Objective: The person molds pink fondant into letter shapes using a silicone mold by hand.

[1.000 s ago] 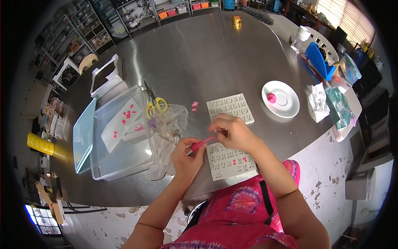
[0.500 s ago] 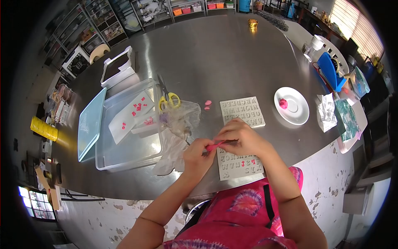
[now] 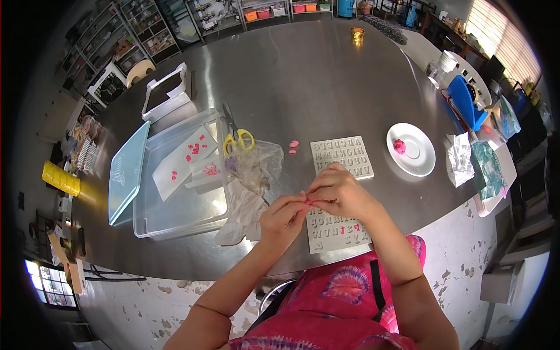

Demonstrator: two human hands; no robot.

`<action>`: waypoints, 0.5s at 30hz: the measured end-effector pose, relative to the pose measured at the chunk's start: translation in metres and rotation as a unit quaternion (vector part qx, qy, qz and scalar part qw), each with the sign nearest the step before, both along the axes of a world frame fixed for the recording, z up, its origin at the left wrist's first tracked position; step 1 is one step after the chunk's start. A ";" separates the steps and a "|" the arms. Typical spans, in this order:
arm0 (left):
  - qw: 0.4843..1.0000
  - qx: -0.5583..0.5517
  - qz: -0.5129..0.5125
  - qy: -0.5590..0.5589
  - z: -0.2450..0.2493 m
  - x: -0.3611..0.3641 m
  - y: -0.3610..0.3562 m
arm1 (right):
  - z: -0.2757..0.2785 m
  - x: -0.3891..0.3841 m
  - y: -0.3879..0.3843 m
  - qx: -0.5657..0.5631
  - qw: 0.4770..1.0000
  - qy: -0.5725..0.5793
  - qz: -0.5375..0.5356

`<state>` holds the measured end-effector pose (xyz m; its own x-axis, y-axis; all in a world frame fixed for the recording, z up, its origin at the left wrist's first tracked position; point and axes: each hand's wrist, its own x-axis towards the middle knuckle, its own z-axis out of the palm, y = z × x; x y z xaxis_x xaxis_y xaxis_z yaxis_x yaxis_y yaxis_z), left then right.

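Observation:
My left hand (image 3: 284, 217) and my right hand (image 3: 341, 192) meet fingertip to fingertip, both pinching a small bit of pink clay (image 3: 310, 202). Below them lies a pale letter mold (image 3: 326, 240), partly covered by my right hand, with pink clay filling a few of its letter hollows. A second letter mold (image 3: 344, 153) lies just beyond my right hand. Small pink clay pieces (image 3: 293, 144) rest on the table to its left. On the white saucer (image 3: 417, 160) at the right sits a pink clay lump (image 3: 399, 146).
A clear plastic bin (image 3: 175, 219) at left holds paper with pink letters (image 3: 196, 149). Yellow-handled scissors (image 3: 238, 140) and crumpled plastic (image 3: 265, 166) lie by its right side. A white box (image 3: 169, 96) stands behind it; crumpled foil (image 3: 461, 158) lies at right.
My hands have drawn together, and the pink clay that showed as a stretched strip between them is now mostly hidden in my fingertips.

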<state>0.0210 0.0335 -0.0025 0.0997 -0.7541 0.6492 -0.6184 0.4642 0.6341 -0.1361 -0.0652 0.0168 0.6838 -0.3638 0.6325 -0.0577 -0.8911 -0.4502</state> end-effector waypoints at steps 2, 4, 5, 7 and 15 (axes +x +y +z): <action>1.000 0.009 -0.006 0.006 0.000 -0.001 0.000 | 0.000 0.000 0.001 0.000 1.000 0.002 -0.003; 1.000 -0.010 -0.026 0.002 -0.001 -0.001 -0.002 | 0.002 0.000 0.001 0.000 1.000 0.003 -0.005; 1.000 -0.010 -0.027 0.002 -0.002 -0.001 -0.002 | 0.004 0.000 0.002 0.003 1.000 0.006 -0.008; 0.999 -0.034 -0.041 -0.008 -0.004 -0.002 -0.003 | 0.004 0.000 0.003 0.006 1.000 0.010 -0.013; 0.999 -0.034 -0.020 0.005 0.002 -0.002 -0.001 | 0.005 0.003 0.006 -0.013 1.000 -0.005 -0.010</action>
<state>0.0190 0.0325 -0.0007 0.0766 -0.7118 0.6982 -0.5915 0.5313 0.6065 -0.1333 -0.0594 0.0214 0.6710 -0.3604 0.6480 -0.0710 -0.9012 -0.4276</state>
